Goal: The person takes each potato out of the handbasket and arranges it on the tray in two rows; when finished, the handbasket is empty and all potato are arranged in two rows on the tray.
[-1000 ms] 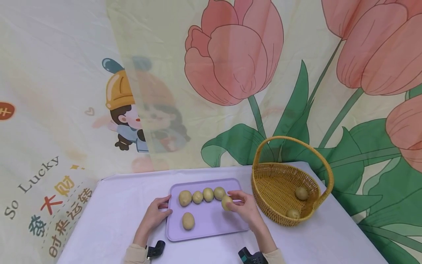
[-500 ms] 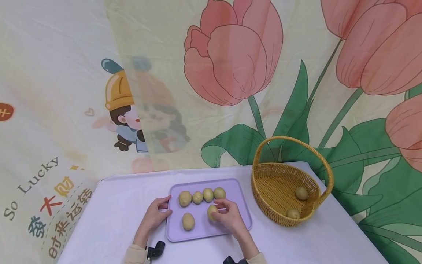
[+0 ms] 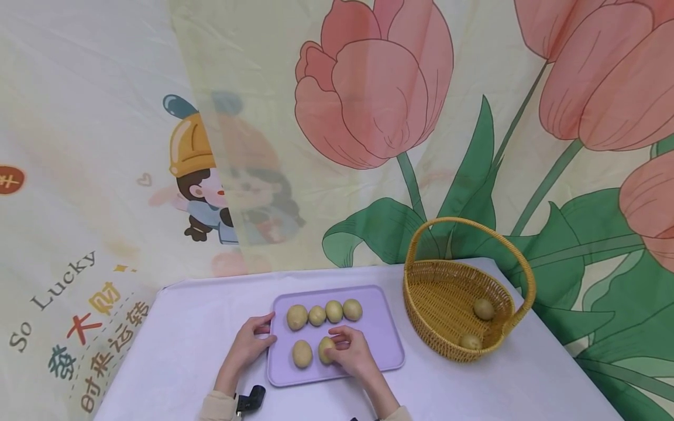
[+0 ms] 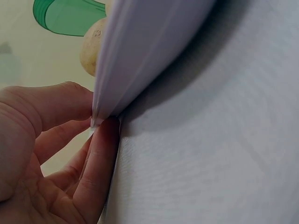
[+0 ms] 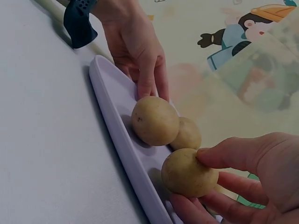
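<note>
My right hand [image 3: 354, 354] pinches a potato [image 5: 189, 173] between thumb and fingertips, low over the lilac tray [image 3: 368, 351]. Just left of it another potato [image 3: 302, 354] lies in the tray's front part. Along the back of the tray runs a row of several potatoes, from a large one [image 3: 297, 317] at left to a round one [image 3: 353, 310] at right. My left hand [image 3: 250, 341] holds the tray's left edge. Close up in the left wrist view, the thumb lies on the rim and the other fingers sit against the outer side.
Right of the tray stands a wicker basket [image 3: 421, 327] with a tall arched handle. Inside it lie two potatoes, one further back [image 3: 483, 309] and one near the front wall [image 3: 470, 341]. A white cloth [image 3: 174, 339] covers the table, and a printed curtain [image 3: 263, 117] hangs behind.
My right hand has carried its potato leftward and toward the front, from the end of the back row to beside the front potato. The left hand has stayed at the tray's edge.
</note>
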A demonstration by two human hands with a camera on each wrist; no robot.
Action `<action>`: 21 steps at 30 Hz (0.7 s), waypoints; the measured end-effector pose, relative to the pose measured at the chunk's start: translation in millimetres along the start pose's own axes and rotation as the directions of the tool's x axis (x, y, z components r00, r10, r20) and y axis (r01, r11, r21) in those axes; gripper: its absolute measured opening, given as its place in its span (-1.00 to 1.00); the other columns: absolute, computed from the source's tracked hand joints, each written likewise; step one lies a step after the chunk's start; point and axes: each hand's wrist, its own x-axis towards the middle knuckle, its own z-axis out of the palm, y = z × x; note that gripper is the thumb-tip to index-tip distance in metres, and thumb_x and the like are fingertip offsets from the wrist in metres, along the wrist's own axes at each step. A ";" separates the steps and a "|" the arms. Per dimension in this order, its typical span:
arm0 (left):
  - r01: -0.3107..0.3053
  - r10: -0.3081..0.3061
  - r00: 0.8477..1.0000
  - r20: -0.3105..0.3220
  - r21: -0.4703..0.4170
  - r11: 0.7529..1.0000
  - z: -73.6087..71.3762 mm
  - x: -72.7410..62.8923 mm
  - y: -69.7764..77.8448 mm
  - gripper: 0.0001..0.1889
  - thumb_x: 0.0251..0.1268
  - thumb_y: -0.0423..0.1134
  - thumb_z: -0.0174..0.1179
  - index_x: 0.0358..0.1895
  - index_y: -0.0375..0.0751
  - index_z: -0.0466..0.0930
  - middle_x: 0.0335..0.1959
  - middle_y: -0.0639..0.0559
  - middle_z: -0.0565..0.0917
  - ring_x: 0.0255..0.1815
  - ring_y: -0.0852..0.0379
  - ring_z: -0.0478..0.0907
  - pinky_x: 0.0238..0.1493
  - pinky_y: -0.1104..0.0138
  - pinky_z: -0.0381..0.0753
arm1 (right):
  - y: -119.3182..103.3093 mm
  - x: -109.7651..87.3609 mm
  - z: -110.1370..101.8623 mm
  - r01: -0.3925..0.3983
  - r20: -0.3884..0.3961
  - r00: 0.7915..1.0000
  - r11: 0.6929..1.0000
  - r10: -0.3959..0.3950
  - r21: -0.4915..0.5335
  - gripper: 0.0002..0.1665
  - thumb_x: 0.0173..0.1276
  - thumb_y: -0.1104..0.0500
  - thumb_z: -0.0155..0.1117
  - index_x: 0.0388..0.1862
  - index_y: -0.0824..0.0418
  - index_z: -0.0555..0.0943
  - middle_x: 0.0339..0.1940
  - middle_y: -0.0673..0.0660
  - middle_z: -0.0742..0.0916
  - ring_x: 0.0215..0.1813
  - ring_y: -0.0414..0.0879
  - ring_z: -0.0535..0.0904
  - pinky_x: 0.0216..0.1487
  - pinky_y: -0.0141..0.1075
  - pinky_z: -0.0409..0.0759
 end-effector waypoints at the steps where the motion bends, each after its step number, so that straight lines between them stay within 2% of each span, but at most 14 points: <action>1: 0.008 -0.008 1.000 0.000 0.000 1.000 0.1 -0.3 0.1 -0.41 0.00 -0.49 0.35 0.23 -0.39 0.54 -0.01 -0.21 0.57 -0.02 -0.11 0.60 -0.05 0.30 0.58 | 0.4 -0.2 0.8 -0.003 0.000 1.000 1.000 0.003 0.002 -0.54 0.01 0.51 0.37 -0.03 0.56 0.56 -0.26 0.26 0.72 -0.27 -0.02 0.67 -0.30 -0.41 0.62; 8: -0.005 0.005 1.000 -0.004 -0.004 1.000 0.2 -0.6 0.5 -0.40 -0.01 -0.49 0.36 0.23 -0.41 0.53 -0.01 -0.23 0.57 -0.03 -0.13 0.60 -0.05 0.28 0.59 | 2.0 -0.8 4.5 0.023 0.019 1.000 1.000 -0.022 -0.011 -0.58 0.01 0.52 0.36 -0.08 0.57 0.57 -0.25 0.29 0.72 -0.24 0.08 0.69 -0.27 -0.41 0.64; 14: 0.008 -0.008 1.000 -0.003 0.004 1.000 0.6 -0.5 0.5 -0.41 0.01 -0.49 0.35 0.24 -0.39 0.53 -0.01 -0.21 0.57 -0.02 -0.12 0.59 -0.03 0.26 0.58 | 0.6 -0.2 5.3 0.022 0.016 1.000 0.996 -0.020 -0.083 -0.66 0.03 0.48 0.39 -0.15 0.49 0.64 -0.27 0.22 0.73 -0.25 -0.01 0.69 -0.29 -0.43 0.63; 21: 0.004 -0.004 1.000 -0.006 0.008 1.000 1.5 0.9 -0.8 -0.40 0.00 -0.50 0.35 0.24 -0.39 0.53 -0.02 -0.21 0.57 -0.03 -0.11 0.60 -0.04 0.27 0.58 | -0.5 -0.9 8.0 0.031 0.014 0.999 0.993 -0.029 -0.117 -0.64 0.03 0.44 0.39 -0.13 0.50 0.65 -0.30 0.21 0.73 -0.28 -0.05 0.66 -0.31 -0.46 0.59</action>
